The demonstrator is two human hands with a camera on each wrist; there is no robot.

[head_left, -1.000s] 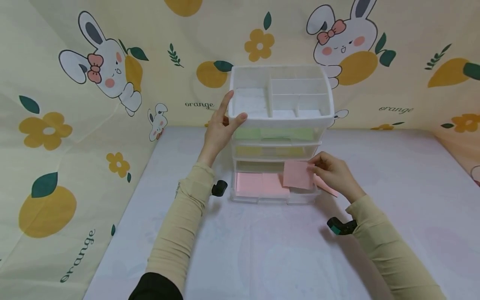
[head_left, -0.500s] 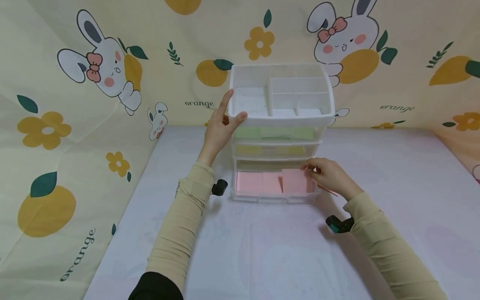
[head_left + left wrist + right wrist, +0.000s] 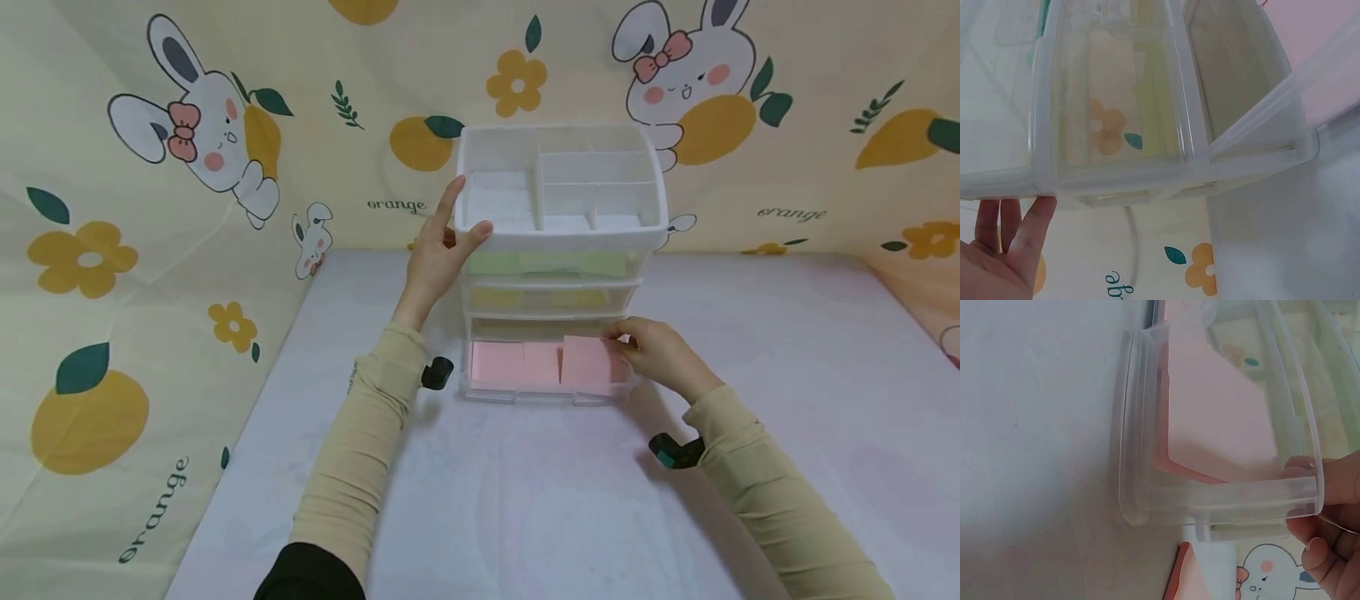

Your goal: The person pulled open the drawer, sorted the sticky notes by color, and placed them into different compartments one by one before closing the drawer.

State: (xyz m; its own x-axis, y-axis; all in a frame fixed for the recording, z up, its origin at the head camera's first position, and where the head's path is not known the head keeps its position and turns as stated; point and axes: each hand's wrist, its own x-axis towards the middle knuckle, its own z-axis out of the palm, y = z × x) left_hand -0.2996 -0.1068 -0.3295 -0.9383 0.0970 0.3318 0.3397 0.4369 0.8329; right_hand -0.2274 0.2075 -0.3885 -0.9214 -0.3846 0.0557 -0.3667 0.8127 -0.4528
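A white tabletop drawer organizer (image 3: 570, 242) stands against the backdrop, its clear bottom drawer (image 3: 543, 397) pulled out. My left hand (image 3: 437, 262) rests on the organizer's top left side, thumb at the front rim. In the left wrist view, its straight fingers (image 3: 1030, 240) touch the side. My right hand (image 3: 663, 354) pinches the upper right corner of a pink sticky note pad (image 3: 588, 362), which sits in the drawer's right part. More pink sticky notes (image 3: 498, 364) lie to its left. Some right fingers show outside the drawer wall in the right wrist view.
Upper drawers hold green (image 3: 495, 264) and yellow (image 3: 495, 297) notes and are pushed in. Outside the drawer, a pink piece (image 3: 1190, 575) lies on the table, as the right wrist view shows. A pale cloth covers the table (image 3: 525, 500); a printed backdrop (image 3: 300, 67) stands behind.
My right hand has lowered the pink pad into the right part of the bottom drawer, then stayed almost still. My left hand has kept its place on the organizer.
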